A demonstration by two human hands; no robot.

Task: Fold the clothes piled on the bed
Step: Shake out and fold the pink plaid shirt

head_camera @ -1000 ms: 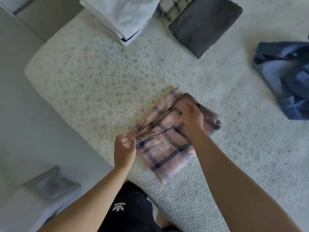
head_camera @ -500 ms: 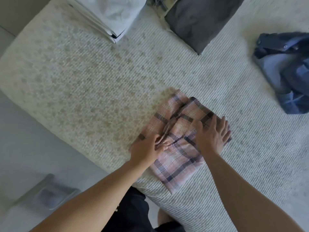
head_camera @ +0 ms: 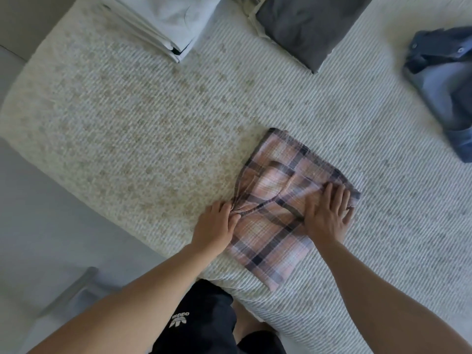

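Head view is showing the plaid garment [head_camera: 286,208] lying near the bed's [head_camera: 127,129] front edge, left hand [head_camera: 217,226] pinching its gathered side, right hand [head_camera: 328,213] pressing flat; smoothing outward should be tidying the fold.

The pink plaid garment [head_camera: 278,208] is lying flat on the bed [head_camera: 127,129], folded down into a rough rectangle turned at an angle, close to the bed's near edge. There's a bunched-up crease on its left side, the rest looks pretty smooth. Further up the bed from the plaid piece there's a folded stack of white clothes [head_camera: 168,19], and a folded dark grey garment [head_camera: 309,26] just right of that stack. Off to the far right of the plaid piece sits a crumpled blue shirt [head_camera: 444,83], not folded yet.
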